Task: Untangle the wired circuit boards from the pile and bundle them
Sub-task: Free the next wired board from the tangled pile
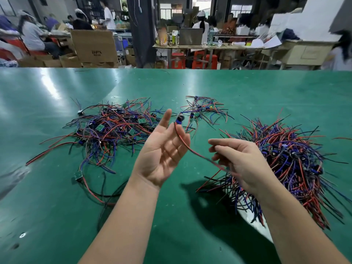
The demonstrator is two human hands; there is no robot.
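Two bare forearms reach in from the bottom edge over the green surface [190, 86], and the hands are raised above it between the heaps. The left hand [163, 149] is turned palm up and spread wide, thumb pointing away and fingers only slightly bent. It clenches nothing, but a red and black wire [198, 155] lies across its fingertips. A small blue and black part [179, 119] at the far end of that wire stands just above those fingertips. The wire slopes down to the right hand [242, 161], which shows its back to the camera. Its forefinger stretches left and its other fingers curl in, grasping the wire where it passes under the hand. That spot is blurred, so exactly which fingers pinch it is unclear. A loose tangled pile [114, 126] of red, blue, purple and black wires with small green boards sprawls on the surface to the left of the hands. A smaller clump [203, 109] lies beyond them. To the right, partly behind the right hand, a dense heap [295, 161] has its wires fanning outward. A single green board [78, 176] with red and black leads lies apart at the near left.
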